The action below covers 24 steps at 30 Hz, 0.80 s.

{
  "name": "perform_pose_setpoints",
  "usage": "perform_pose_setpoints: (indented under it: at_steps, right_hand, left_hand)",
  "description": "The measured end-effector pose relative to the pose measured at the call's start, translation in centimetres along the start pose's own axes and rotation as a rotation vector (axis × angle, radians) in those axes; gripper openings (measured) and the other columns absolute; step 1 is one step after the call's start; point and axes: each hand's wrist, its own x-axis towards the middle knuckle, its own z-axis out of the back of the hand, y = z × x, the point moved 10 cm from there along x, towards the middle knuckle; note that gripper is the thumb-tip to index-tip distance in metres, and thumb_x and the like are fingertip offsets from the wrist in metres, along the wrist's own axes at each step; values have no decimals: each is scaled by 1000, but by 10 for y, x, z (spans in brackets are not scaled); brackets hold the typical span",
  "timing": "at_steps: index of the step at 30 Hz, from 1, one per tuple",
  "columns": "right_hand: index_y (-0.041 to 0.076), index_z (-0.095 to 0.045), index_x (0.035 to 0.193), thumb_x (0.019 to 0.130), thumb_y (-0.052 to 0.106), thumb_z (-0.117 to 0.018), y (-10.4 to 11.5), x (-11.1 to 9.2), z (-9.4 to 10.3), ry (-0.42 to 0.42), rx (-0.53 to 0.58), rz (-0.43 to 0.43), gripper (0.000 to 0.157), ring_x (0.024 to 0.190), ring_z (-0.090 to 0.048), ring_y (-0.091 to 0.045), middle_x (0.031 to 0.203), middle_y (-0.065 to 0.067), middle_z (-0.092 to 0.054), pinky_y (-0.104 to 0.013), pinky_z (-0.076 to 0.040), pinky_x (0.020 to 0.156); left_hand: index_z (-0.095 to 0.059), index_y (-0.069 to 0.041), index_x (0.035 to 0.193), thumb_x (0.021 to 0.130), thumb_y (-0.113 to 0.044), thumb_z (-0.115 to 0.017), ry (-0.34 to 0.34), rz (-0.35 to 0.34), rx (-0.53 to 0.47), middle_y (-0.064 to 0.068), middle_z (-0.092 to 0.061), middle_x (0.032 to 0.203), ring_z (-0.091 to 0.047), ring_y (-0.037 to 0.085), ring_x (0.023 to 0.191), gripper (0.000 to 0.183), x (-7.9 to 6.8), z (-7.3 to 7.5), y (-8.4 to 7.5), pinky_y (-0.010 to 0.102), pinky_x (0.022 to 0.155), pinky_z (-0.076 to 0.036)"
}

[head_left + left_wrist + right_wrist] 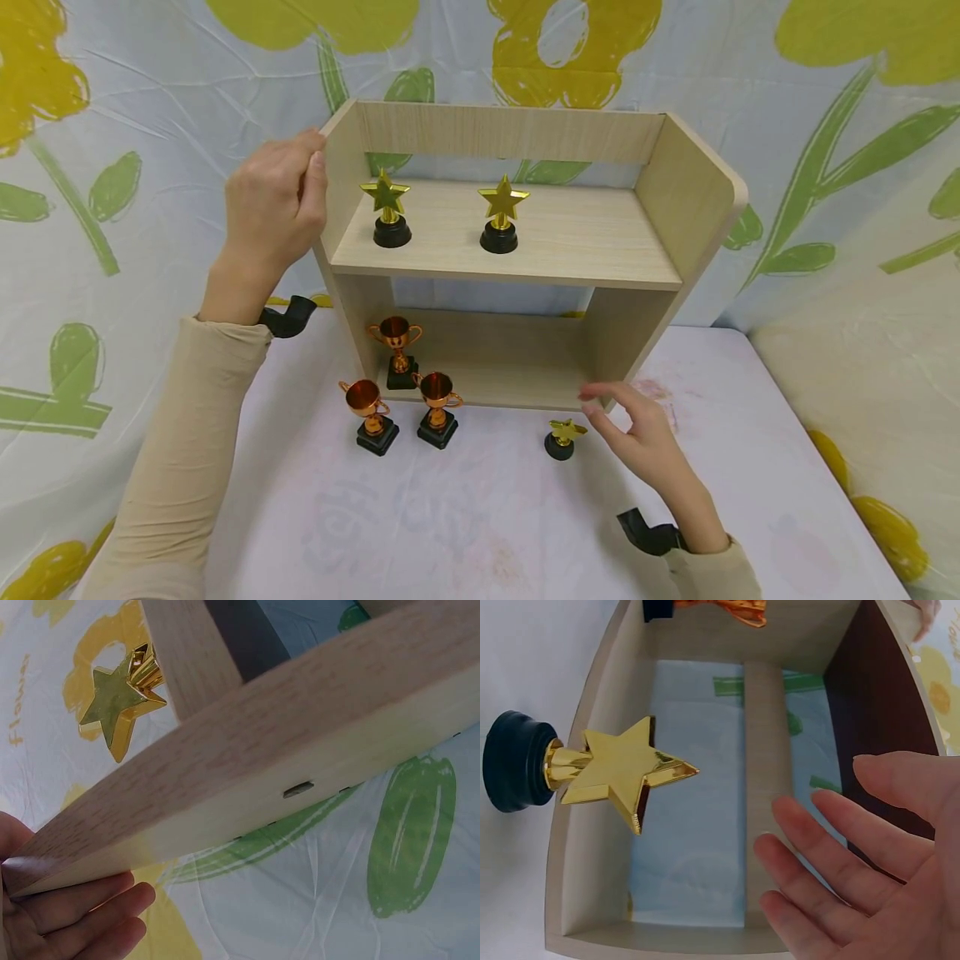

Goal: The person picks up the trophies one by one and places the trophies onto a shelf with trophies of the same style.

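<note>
My left hand grips the upper left side panel of a light wooden shelf; in the left wrist view the panel edge lies between thumb and fingers. My right hand hovers beside a small gold star trophy on a black round base, fingers spread and holding nothing. The right wrist view shows that star trophy standing before the shelf's lower opening. Two more star trophies, one at left and one at middle, stand on the upper board.
One bronze cup trophy stands at the left of the lower shelf. Two others, the left one and the right one, are on the white tabletop in front. A flower-printed cloth hangs behind.
</note>
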Motion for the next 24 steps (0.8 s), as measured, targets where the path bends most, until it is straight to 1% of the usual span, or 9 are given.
perform_pose_setpoints:
  at_steps: [2, 6, 9, 13, 17, 20, 24]
  right_hand:
    - [8, -65, 110, 87, 9, -64, -2, 0, -3, 13, -9, -14, 23, 101, -59, -13, 103, 3, -67, -20, -44, 88]
    - [10, -66, 108, 87, 10, -64, -6, 0, -7, 36, -21, -34, 21, 95, -60, -13, 100, 4, -67, -19, -44, 85]
    - [10, -67, 105, 85, 11, -68, -8, -1, -11, 53, -17, -38, 21, 94, -62, -14, 98, 4, -67, -27, -48, 83]
    - [13, -68, 100, 79, 13, -74, -11, -1, -15, 65, -15, -32, 22, 92, -63, -14, 97, 5, -68, -37, -50, 79]
    - [14, -68, 99, 78, 15, -75, -13, -2, -18, 80, -24, -40, 22, 90, -64, -14, 96, 5, -68, -36, -51, 78]
    - [14, -68, 100, 79, 16, -75, -17, -3, -21, 105, -25, -69, 22, 91, -64, -15, 96, 5, -68, -35, -51, 78]
    - [15, -68, 100, 78, 16, -76, -22, -4, -26, 135, -18, -86, 23, 90, -65, -17, 95, 4, -68, -41, -50, 80]
  left_hand:
    - [-68, -2, 98, 94, -20, -40, -2, -2, -1, 9, -69, 107, -63, 35, 89, 33, 0, 0, 0, 54, 69, -47]
    - [-67, -2, 97, 94, -20, -40, -2, -2, -3, 9, -69, 103, -62, 35, 84, 33, 0, -1, 0, 53, 65, -46]
    - [-67, -2, 97, 94, -21, -40, -4, -3, -2, 8, -69, 104, -62, 35, 84, 33, 1, -1, 0, 53, 65, -46]
    - [-67, -2, 97, 94, -20, -40, -4, -3, -2, 8, -69, 104, -61, 35, 83, 33, 1, -1, 1, 53, 65, -46]
    - [-67, -2, 96, 94, -20, -41, -4, 1, -5, 8, -69, 103, -61, 35, 82, 32, 1, -1, 1, 53, 65, -45]
    - [-67, -2, 97, 94, -21, -40, -5, -1, -4, 8, -69, 105, -62, 35, 84, 33, 0, 0, 0, 53, 66, -46]
    - [-68, -2, 98, 94, -21, -41, -4, -4, 1, 8, -69, 109, -63, 35, 89, 33, 0, 0, 0, 53, 68, -47]
